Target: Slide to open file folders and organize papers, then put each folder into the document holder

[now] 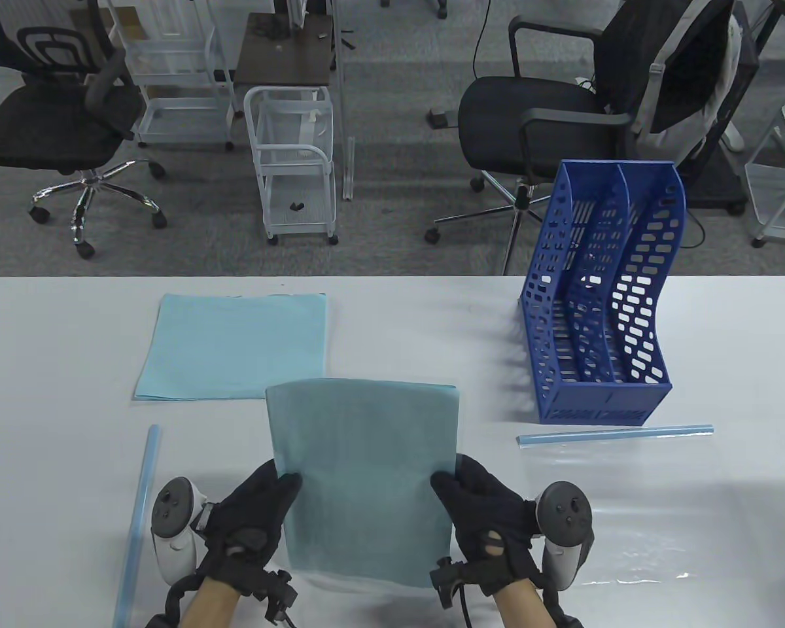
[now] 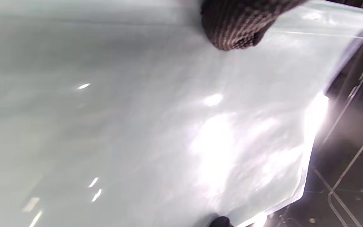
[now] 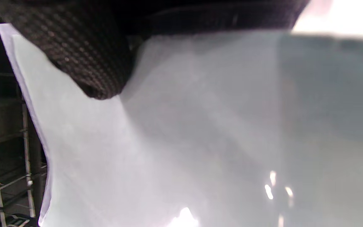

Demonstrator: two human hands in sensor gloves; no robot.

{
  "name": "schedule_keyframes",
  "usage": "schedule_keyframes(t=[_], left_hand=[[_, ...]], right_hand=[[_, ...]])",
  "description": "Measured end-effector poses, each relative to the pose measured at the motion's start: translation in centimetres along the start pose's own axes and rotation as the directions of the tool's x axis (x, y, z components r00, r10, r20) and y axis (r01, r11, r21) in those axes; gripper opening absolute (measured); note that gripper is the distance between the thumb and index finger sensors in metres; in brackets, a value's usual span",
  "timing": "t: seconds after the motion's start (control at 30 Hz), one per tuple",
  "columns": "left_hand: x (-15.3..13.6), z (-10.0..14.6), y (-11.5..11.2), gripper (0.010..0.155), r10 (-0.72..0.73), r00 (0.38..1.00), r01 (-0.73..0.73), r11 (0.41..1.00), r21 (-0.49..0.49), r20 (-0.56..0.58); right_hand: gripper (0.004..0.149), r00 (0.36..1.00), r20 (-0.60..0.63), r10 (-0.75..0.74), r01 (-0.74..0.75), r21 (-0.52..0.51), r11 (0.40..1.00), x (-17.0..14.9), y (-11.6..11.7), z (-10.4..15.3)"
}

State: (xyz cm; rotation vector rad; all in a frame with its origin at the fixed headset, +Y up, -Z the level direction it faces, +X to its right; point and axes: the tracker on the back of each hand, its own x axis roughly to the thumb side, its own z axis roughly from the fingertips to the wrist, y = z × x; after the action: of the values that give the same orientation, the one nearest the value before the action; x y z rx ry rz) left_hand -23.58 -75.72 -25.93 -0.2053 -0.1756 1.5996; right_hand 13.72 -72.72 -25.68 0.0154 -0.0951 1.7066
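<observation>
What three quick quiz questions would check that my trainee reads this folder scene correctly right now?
1. True or false: both hands grip the lifted blue sheet stack.
2. Which is in the blue document holder? A) one folder B) two folders C) nothing visible
3. Fill in: the second blue paper stack lies flat on the ____.

Key
1. True: the left hand grips its left edge, the right hand its right edge.
2. C: its slots show no folder.
3. Table, on the far left side. Two slide bars also lie there, one at the left, one in front of the holder.
</observation>
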Motion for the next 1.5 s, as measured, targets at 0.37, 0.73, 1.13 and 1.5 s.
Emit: schedule_keyframes(t=[0.37, 0.73, 1.13, 1.5], left_hand=[[3.3, 1.3, -1.4, 0.045, -0.493, 0.869, 0.494, 0.868, 0.041, -0.038], [2.6, 0.3, -1.8, 0.045, -0.602, 0.798, 0.591, 0.790, -0.160, -0.024], [3.5, 1.5, 1.5, 0.054, -0.620, 0.732, 0.658, 0.750, 0.059, -0.284], [2.9, 3.9, 11.2, 0.064, -0.488, 0.309, 0.919, 0.374, 0.125, -0.816]], right_hand=[[0.083, 0.812, 0.200, 0.549, -0.492, -0.272, 0.827, 4.6, -0.2, 0.7], [0.048, 0.709, 0.262, 0.655, -0.660, -0.079, 0.747, 6.5, 5.1, -2.7], [0.044, 0.534, 0.241, 0.810, -0.802, -0.160, 0.576, 4.8, 7.3, -3.0], [0.044, 0.431, 0.260, 0.864, -0.874, -0.116, 0.471, 3.2, 8.6, -3.3]])
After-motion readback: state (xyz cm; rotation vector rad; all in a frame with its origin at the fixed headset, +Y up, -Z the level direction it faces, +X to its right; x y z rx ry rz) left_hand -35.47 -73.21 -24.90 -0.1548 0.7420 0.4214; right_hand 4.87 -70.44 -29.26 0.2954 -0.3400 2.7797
